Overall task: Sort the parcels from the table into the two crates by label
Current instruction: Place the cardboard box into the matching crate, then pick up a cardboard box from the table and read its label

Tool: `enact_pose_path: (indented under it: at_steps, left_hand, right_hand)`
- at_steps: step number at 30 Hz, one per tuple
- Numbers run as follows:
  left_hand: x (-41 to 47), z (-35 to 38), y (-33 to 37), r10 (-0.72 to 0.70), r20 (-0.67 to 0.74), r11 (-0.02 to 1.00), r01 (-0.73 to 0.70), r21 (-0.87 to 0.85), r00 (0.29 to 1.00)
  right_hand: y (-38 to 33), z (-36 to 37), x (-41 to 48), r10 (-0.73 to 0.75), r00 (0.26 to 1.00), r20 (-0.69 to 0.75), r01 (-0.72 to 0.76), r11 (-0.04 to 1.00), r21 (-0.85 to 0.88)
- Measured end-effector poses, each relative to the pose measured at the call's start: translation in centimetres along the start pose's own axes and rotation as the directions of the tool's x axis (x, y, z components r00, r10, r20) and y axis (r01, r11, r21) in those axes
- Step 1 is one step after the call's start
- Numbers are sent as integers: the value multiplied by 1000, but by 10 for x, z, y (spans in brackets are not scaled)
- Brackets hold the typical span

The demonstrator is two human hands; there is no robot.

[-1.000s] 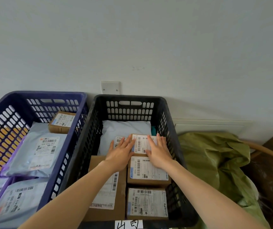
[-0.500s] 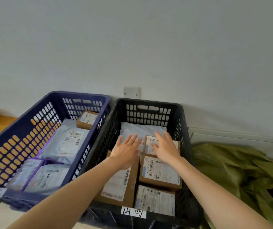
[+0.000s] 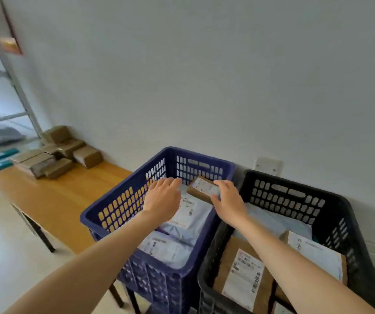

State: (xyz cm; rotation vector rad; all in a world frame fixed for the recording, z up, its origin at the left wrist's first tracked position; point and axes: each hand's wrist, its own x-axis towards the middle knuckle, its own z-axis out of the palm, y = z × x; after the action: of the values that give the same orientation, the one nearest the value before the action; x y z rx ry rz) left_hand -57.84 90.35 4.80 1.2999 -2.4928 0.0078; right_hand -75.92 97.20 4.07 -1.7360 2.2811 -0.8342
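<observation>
- Left hand (image 3: 162,199): fingers straight and lightly spread, palm down, holding nothing. It hovers over the far half of the blue crate (image 3: 114,209), above a grey mailing bag (image 3: 191,217).
- Right hand (image 3: 230,201): fingers straight and relaxed, palm down, gripping nothing. It sits over the blue crate's right rim, just beside the small brown box (image 3: 201,188). Fingertips and thumb lie close to the box's right edge. Contact cannot be confirmed.
- Small brown box: lies in the far right corner of the blue crate, white label up, tilted, resting partly on the grey mailing bag.
- Blue crate, contents: the small brown box, the grey mailing bag with a white label, and a second labelled bag (image 3: 166,247) nearer the front wall.
- Black crate (image 3: 295,200): stands against the blue crate on its right. Contents: a white bag (image 3: 270,220) at the back, a large brown box (image 3: 228,257) with a white label at the front left, and another labelled box (image 3: 313,252) to its right.
- Wooden table (image 3: 52,200): extends left from the blue crate along the wall.
- Unsorted parcels (image 3: 55,159): a pile of brown boxes at the far end of the table, well apart from both hands.
- Metal rack (image 3: 23,105): stands beyond the table's far end.
- Wall plate (image 3: 269,165): fixed to the wall behind the crates.
</observation>
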Motion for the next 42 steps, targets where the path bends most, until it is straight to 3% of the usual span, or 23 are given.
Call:
enact_pose_path:
  at_steps: [9,20,29,42]
  left_hand:
    - [-34,-59,-214,-262,-80,963,255,-84,962]
    - [-95,-76,-442,-439,52,880,441,-174,897]
    - [-88,-53,-557,-492,83,828,495,-265,867]
    - [36,-1,-722,-526,217,808,563,-175,822]
  right_hand:
    - [-186,117,67,-176,981,85,170,982,79]
    - [-354,274,105,-239,944,227,205,965,165]
    - [-421,367,161,-199,935,292,154,973,171]
    - [-469,503,316,-79,908,411,-2,981,195]
